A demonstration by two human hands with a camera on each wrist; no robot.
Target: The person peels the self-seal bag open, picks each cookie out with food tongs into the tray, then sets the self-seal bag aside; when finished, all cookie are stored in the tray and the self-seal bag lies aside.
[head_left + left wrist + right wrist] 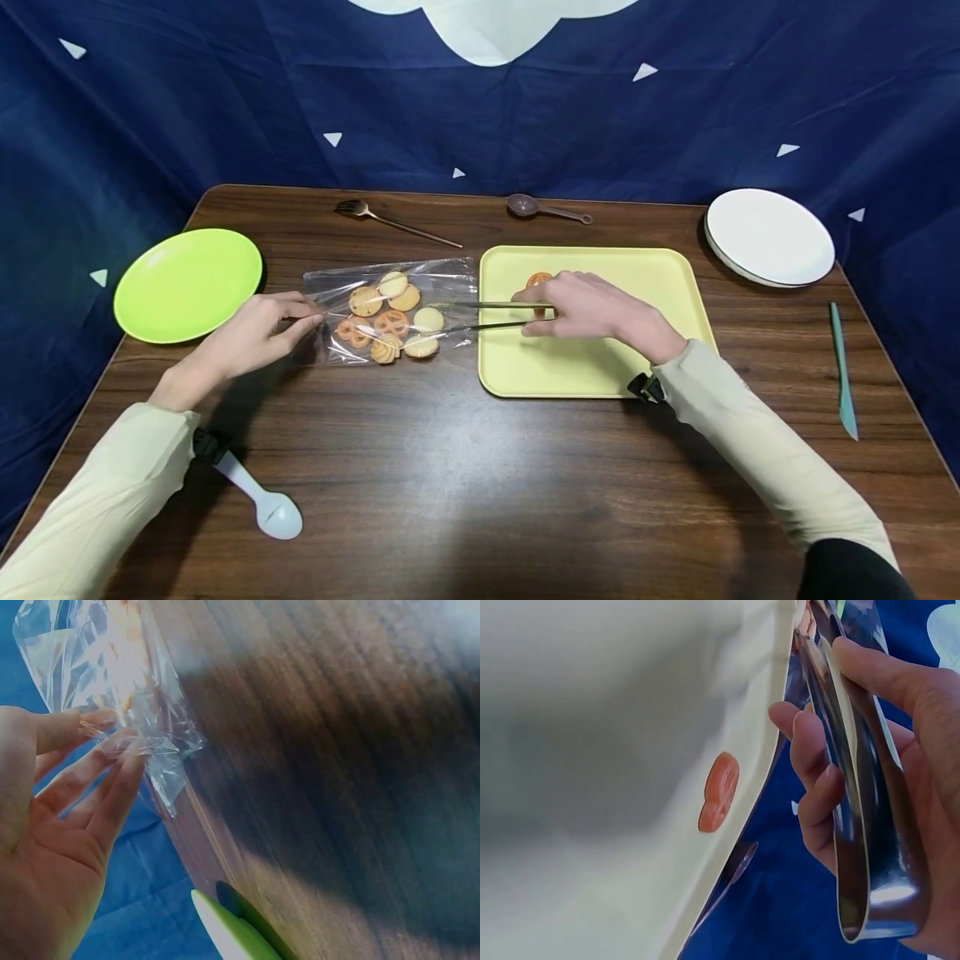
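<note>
A clear plastic bag (341, 285) of cookies and pretzels lies flat beside the yellow tray (585, 375). My left hand (258, 333) pinches the bag's left edge between thumb and fingers; the left wrist view shows the crinkled plastic (161, 750) at the fingertips. In my right hand (592, 304) is a pair of metal tongs (870, 817), gripped above the tray. The tongs' arms point left and their ends reach into the bag among the cookies (428, 319). One pretzel (721, 791) rests on the tray near its far edge, partly hidden by my right hand in the head view.
A green plate (187, 283) stands at the left, white bowls or plates (768, 237) at the back right. A fork (397, 225) and a brown measuring spoon (547, 208) lie behind. A pale spoon (277, 512) lies near my left wrist, a teal knife (843, 371) far right.
</note>
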